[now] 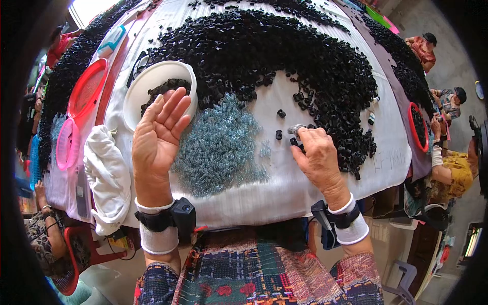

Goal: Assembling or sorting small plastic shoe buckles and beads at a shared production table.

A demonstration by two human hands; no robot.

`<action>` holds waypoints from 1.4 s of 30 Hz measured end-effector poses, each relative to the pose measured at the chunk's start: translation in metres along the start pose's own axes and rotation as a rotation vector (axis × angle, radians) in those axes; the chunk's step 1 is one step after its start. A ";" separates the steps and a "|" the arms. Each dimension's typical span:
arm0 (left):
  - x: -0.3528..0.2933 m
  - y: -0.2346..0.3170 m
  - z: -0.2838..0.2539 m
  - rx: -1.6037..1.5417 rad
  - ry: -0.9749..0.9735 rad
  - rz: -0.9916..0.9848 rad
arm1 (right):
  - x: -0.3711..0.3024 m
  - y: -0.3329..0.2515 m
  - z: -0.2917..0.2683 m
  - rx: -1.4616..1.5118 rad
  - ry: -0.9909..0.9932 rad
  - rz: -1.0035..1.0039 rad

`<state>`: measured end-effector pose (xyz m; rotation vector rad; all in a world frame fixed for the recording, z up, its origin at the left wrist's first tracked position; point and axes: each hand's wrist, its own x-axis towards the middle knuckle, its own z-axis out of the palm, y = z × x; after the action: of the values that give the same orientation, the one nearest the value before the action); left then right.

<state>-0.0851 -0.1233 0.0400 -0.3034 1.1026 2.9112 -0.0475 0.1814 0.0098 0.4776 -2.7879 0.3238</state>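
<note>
My left hand is raised palm up with fingers stretched out and nothing in it. Just behind it stands a white round bowl holding black pieces. Over the white cloth, my right hand has its fingers bent together round a small greyish, see-through cluster, which looks like the coiled pieces. A few small black pieces lie under its thumb and fingers. Between the hands spreads a heap of pale blue, see-through coiled pieces. Two loose black cylindrical pieces lie left of my right hand.
A wide heap of black pieces arcs across the far table. A crumpled white cloth, a pink basket and a red basket lie left. Other people sit along both sides, with another red basket at right.
</note>
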 end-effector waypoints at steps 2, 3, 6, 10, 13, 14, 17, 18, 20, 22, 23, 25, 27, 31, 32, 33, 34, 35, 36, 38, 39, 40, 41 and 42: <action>-0.002 0.000 0.004 -0.007 -0.016 -0.006 | 0.002 0.000 0.007 -0.052 -0.030 0.003; -0.003 -0.001 0.006 -0.009 -0.037 -0.004 | 0.004 0.001 0.010 -0.082 -0.002 -0.002; -0.008 -0.010 0.007 0.104 -0.086 -0.029 | 0.008 0.000 0.014 -0.077 0.026 0.012; -0.027 -0.048 0.013 0.234 -0.203 -0.191 | 0.005 -0.006 0.010 0.059 0.084 0.013; -0.037 -0.074 0.022 0.363 -0.242 -0.325 | 0.004 -0.026 0.001 0.212 0.125 -0.013; -0.040 -0.079 0.025 0.394 -0.254 -0.339 | 0.006 -0.036 -0.003 0.306 0.171 -0.043; -0.044 -0.089 0.034 0.373 -0.273 -0.326 | 0.009 -0.056 -0.012 0.336 0.174 -0.120; -0.044 -0.093 0.032 0.362 -0.287 -0.309 | 0.009 -0.059 -0.011 0.343 0.184 -0.174; -0.044 -0.090 0.030 0.353 -0.262 -0.314 | 0.010 -0.060 -0.009 0.345 0.195 -0.218; -0.045 -0.086 0.028 0.343 -0.241 -0.321 | 0.008 -0.053 -0.006 0.454 0.156 -0.189; -0.045 -0.085 0.027 0.305 -0.191 -0.324 | 0.009 -0.047 -0.004 0.489 0.181 -0.150; -0.047 -0.081 0.023 0.227 -0.117 -0.292 | 0.019 -0.035 -0.001 0.402 0.167 -0.093; -0.047 -0.080 0.019 0.232 -0.116 -0.279 | 0.024 -0.029 0.007 0.348 0.163 -0.073; -0.047 -0.080 0.014 0.244 -0.134 -0.269 | 0.029 -0.029 0.019 0.056 0.081 -0.215; -0.047 -0.080 0.015 0.252 -0.139 -0.268 | 0.030 -0.030 0.022 0.017 0.102 -0.247; -0.048 -0.079 0.014 0.249 -0.139 -0.267 | 0.031 -0.031 0.025 -0.011 0.105 -0.252; -0.049 -0.079 0.013 0.275 -0.137 -0.260 | 0.031 -0.031 0.027 -0.013 0.103 -0.254; -0.049 -0.079 0.013 0.302 -0.136 -0.253 | 0.031 -0.032 0.029 -0.039 0.096 -0.257; -0.050 -0.079 0.012 0.299 -0.136 -0.250 | 0.032 -0.032 0.030 -0.066 0.090 -0.263; -0.050 -0.079 0.010 0.317 -0.124 -0.250 | 0.031 -0.032 0.027 -0.055 0.080 -0.250; -0.051 -0.078 0.010 0.314 -0.121 -0.243 | 0.031 -0.032 0.026 -0.038 0.070 -0.237; -0.052 -0.078 0.011 0.324 -0.133 -0.236 | 0.031 -0.033 0.021 -0.036 0.071 -0.244; -0.052 -0.078 0.013 0.334 -0.146 -0.230 | 0.030 -0.035 0.013 0.054 0.099 -0.242; -0.052 -0.078 0.015 0.333 -0.146 -0.228 | 0.029 -0.036 0.004 0.142 0.126 -0.235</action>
<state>-0.0303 -0.0518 0.0092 -0.1888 1.3958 2.4583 -0.0619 0.1388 0.0218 0.7817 -2.5646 0.4822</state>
